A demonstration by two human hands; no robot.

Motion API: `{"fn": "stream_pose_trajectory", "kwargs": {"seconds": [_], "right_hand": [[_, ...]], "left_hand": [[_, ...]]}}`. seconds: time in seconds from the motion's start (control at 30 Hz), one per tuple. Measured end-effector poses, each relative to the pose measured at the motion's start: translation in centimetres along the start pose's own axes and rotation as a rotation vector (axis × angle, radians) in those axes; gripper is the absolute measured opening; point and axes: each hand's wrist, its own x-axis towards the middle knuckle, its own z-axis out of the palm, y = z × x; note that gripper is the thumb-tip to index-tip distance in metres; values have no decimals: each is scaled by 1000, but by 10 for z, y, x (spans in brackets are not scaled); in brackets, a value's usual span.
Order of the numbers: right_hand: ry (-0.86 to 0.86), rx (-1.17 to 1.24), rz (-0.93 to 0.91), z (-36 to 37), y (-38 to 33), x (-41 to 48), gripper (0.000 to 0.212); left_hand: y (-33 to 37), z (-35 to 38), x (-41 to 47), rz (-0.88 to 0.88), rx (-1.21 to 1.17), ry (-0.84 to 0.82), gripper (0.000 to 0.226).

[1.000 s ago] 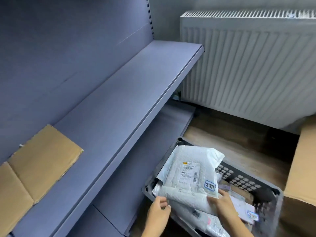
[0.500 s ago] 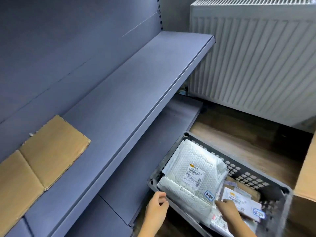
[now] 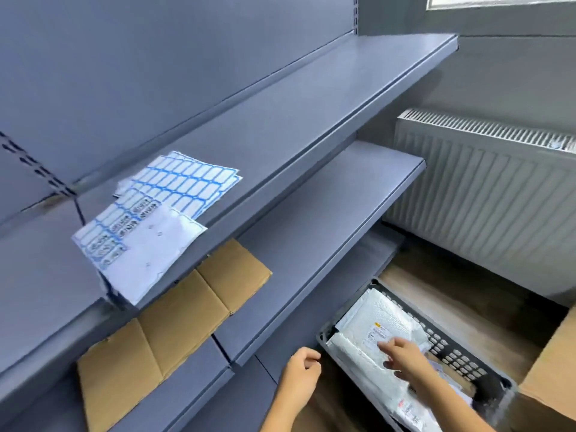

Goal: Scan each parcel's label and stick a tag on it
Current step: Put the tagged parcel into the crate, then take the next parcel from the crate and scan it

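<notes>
**Label under the fingertips, tags well out of reach**

Resting the right hand on the top parcel in the basket, fingers straight, tips on its label. Just left of those fingers, beside the basket corner: left hand, loosely curled, holding nothing. Could hide the barcode from a scan, or push the slick parcel askew. Well up-left of the fingers: tag sheets, blue-bordered, overhanging the shelf, liable to slip off. Print on label and tags too small to read; one yellow mark only.

The right hand rests, fingers extended, on a white bubble parcel in the dark basket. The left hand hangs loosely curled beside it, and tag sheets lie on the upper shelf.
</notes>
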Motion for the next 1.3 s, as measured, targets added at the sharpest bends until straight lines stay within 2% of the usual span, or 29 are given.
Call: {"fn": "stream_pose_trajectory", "kwargs": {"seconds": [0.23,0.37,0.6,0.8,1.0,1.17,1.23,1.3], "right_hand": [[-185,-256,-277,17,-76,-104,19],[-271,-415,-388,32,-88,-164,25],[-496,-536,-523,87,-82,-230,29],[-609,-612,-499,141,-39,-284,19],[-660,-710,-489,210,19,-342,17],[-691,-755,-482,273,78,-395,15],[-718,-739,-435,294,102,-408,18],[-776,-649,-290,307,124,-418,19]], "left_hand": [[-13,-71,-132,-35,-139,267,15],[-38,-82,-215,-42,-177,375,13],[-104,-107,-325,-120,-268,590,16],[-189,-124,-391,-214,-344,715,14],[-279,-143,-443,-261,-371,714,16],[-345,-176,-480,-259,-325,692,32],[-369,-184,-487,-265,-316,684,27],[-390,-188,-493,-280,-325,655,17]]}}
